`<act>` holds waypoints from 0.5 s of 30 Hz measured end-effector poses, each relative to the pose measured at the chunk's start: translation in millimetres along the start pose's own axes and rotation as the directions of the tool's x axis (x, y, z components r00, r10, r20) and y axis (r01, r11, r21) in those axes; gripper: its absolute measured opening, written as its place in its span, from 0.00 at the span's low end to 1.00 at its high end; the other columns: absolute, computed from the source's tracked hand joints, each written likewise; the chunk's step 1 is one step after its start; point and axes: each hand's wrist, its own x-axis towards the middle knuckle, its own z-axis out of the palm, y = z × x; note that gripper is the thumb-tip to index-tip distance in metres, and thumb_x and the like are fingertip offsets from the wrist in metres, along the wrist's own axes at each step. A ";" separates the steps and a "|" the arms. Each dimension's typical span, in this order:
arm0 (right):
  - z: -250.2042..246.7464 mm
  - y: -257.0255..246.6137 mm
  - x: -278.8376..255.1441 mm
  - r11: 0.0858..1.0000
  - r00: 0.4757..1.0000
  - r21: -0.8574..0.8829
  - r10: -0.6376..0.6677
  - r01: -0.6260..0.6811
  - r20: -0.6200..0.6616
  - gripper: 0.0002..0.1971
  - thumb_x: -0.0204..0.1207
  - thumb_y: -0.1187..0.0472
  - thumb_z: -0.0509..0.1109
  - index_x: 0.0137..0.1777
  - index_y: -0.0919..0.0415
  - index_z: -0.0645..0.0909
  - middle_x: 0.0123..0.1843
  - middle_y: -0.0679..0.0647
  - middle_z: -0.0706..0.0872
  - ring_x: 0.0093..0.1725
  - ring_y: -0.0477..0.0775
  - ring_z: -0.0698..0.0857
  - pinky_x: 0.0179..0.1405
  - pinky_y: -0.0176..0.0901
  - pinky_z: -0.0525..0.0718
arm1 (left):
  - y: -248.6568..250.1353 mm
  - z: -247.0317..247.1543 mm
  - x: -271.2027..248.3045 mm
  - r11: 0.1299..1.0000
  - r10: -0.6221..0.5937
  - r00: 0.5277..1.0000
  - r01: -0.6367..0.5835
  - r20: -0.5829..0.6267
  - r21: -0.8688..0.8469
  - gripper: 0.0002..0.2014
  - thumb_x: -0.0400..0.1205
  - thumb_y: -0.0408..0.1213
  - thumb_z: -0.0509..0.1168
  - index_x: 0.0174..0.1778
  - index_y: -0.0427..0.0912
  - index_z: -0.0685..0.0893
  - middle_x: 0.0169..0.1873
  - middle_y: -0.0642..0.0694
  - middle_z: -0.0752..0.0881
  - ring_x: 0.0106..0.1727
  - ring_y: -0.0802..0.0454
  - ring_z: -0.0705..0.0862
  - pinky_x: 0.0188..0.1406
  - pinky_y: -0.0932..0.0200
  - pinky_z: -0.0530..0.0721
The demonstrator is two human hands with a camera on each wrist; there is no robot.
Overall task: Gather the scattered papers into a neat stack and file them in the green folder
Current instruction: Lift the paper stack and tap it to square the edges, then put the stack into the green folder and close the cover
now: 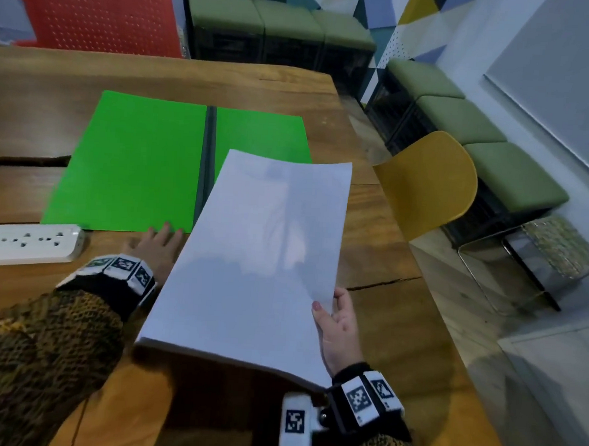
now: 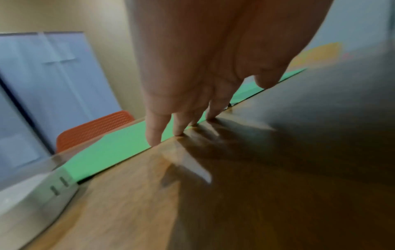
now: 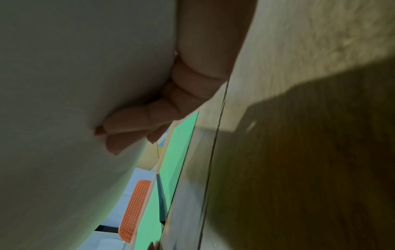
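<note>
The stack of white papers (image 1: pixel 250 254) is gripped along its right edge by the right hand (image 1: pixel 338 327), thumb on top and fingers (image 3: pixel 136 115) curled underneath, as the right wrist view confirms. The stack is held lifted off the tabletop (image 1: pixel 400 330), bowed a little, its near end raised towards the camera and its far end reaching over the near right corner of the green folder (image 1: pixel 135 166).

And the left hand (image 1: pixel 155 246) is laid flat on the tabletop, fingers straight and spread, nothing held. In the left wrist view its fingertips (image 2: pixel 153 138) are seen pressed down right at the folder's near edge; the hand's right side is hidden under the papers in the head view.

The green folder is spread wide open and flat, a dark spine strip (image 1: pixel 206 160) running down its middle, the left leaf fully bare, the right leaf partly covered by the raised stack.

Further out, a white power strip (image 1: pixel 26 243) is seen lying on the tabletop just left of the left hand, near the folder's near left corner. A red perforated chair (image 1: pixel 99 11) is placed beyond the far edge of the tabletop, a yellow chair (image 1: pixel 431 182) off the right edge, and green cushioned stools (image 1: pixel 462 119) are lined along the walls.
</note>
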 end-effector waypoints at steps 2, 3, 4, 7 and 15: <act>-4.4 -2.0 -8.1 1.000 1.000 0.013 -0.004 0.004 -0.020 0.13 0.78 0.77 0.57 0.49 0.58 0.72 0.33 0.50 0.92 0.31 0.46 0.89 0.30 0.40 0.89 | -2.5 8.2 -13.0 0.995 0.026 0.999 -0.027 0.020 0.091 0.37 0.82 0.55 0.52 0.82 0.47 0.42 0.84 0.44 0.42 0.84 0.39 0.48 0.78 0.33 0.57; -6.3 -3.3 -12.5 1.000 0.999 0.014 -0.008 0.009 -0.032 0.13 0.78 0.77 0.57 0.49 0.57 0.72 0.33 0.51 0.91 0.32 0.46 0.89 0.30 0.40 0.89 | -3.4 9.7 -21.1 0.994 0.034 0.999 -0.034 0.001 0.106 0.37 0.82 0.57 0.51 0.82 0.48 0.42 0.84 0.45 0.44 0.84 0.40 0.48 0.79 0.34 0.56; -8.3 -5.2 -17.2 1.000 0.999 0.020 -0.011 0.011 -0.040 0.13 0.79 0.76 0.58 0.49 0.57 0.72 0.34 0.52 0.91 0.32 0.47 0.89 0.31 0.40 0.89 | -4.5 10.9 -28.0 0.994 0.046 0.999 -0.043 -0.028 0.104 0.37 0.82 0.58 0.49 0.82 0.48 0.42 0.84 0.45 0.47 0.84 0.42 0.48 0.79 0.35 0.55; -15.8 -6.8 -30.0 0.999 0.997 0.029 -0.021 0.023 -0.076 0.13 0.79 0.76 0.58 0.49 0.55 0.73 0.40 0.56 0.88 0.33 0.51 0.88 0.32 0.42 0.89 | -3.7 17.2 -50.2 0.992 0.072 0.995 -0.065 -0.066 0.105 0.34 0.82 0.59 0.44 0.82 0.51 0.43 0.82 0.43 0.57 0.83 0.41 0.53 0.79 0.36 0.57; -47.2 23.5 -66.2 0.997 0.953 0.025 -0.057 0.068 -0.299 0.17 0.79 0.79 0.55 0.45 0.54 0.71 0.29 0.54 0.90 0.27 0.40 0.87 0.26 0.32 0.85 | 16.9 61.8 -114.0 0.980 0.199 0.977 -0.197 -0.072 0.034 0.28 0.83 0.56 0.47 0.77 0.49 0.68 0.80 0.40 0.62 0.70 0.42 0.78 0.69 0.50 0.77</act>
